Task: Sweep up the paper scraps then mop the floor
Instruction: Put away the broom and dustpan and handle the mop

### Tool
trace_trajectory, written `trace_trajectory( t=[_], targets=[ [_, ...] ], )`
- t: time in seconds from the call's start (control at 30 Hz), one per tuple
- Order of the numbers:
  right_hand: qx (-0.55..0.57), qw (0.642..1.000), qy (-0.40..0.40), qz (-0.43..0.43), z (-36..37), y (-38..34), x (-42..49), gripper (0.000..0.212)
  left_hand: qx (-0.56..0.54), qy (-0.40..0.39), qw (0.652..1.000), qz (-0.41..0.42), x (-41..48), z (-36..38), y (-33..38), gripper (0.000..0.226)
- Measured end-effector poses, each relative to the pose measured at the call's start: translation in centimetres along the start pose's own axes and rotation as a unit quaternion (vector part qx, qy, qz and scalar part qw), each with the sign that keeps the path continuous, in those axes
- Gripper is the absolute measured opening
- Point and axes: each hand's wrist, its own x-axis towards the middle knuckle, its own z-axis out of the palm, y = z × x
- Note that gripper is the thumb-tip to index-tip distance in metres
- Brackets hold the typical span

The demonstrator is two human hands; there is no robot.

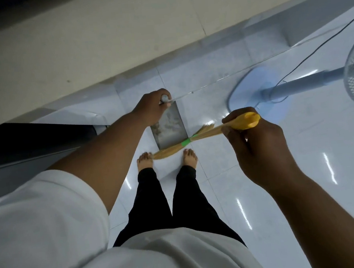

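White tiled floor (304,164), glossy. Metal dustpan (169,132) and bare feet (145,161) stood at centre; blue fan base (243,94), right.

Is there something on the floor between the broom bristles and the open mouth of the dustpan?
Nothing visible. The straw broom with a yellow handle runs along the mouth of the grey metal dustpan, on the white tiled floor.

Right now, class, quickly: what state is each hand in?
Left hand: closed round the thin handle of the grey metal dustpan.
Right hand: closed round the yellow plastic handle of the straw broom.
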Motion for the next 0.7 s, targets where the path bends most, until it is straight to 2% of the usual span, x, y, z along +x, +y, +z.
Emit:
trace_trajectory(
  t=[0.27, 0.47, 0.7],
  targets=[
    [-0.011, 0.999, -0.035, 0.009, 1.2, 0.1, 2.2, 0.017, -0.018, 0.024, 1.0, -0.002, 0.7, 0.4, 0.0, 0.012],
    [0.015, 0.996, -0.087, 0.035, 6.3, 0.8, 7.1, 0.02, 0.003, 0.016, 1.0, 0.012, 0.3, 0.8, -0.1, 0.014],
    [0.043, 0.996, -0.067, 0.043, 10.5, 0.2, 13.7, 0.02, 0.025, 0.03, 0.999, -0.002, 0.2, 1.4, 0.5, 0.018]
  ],
)
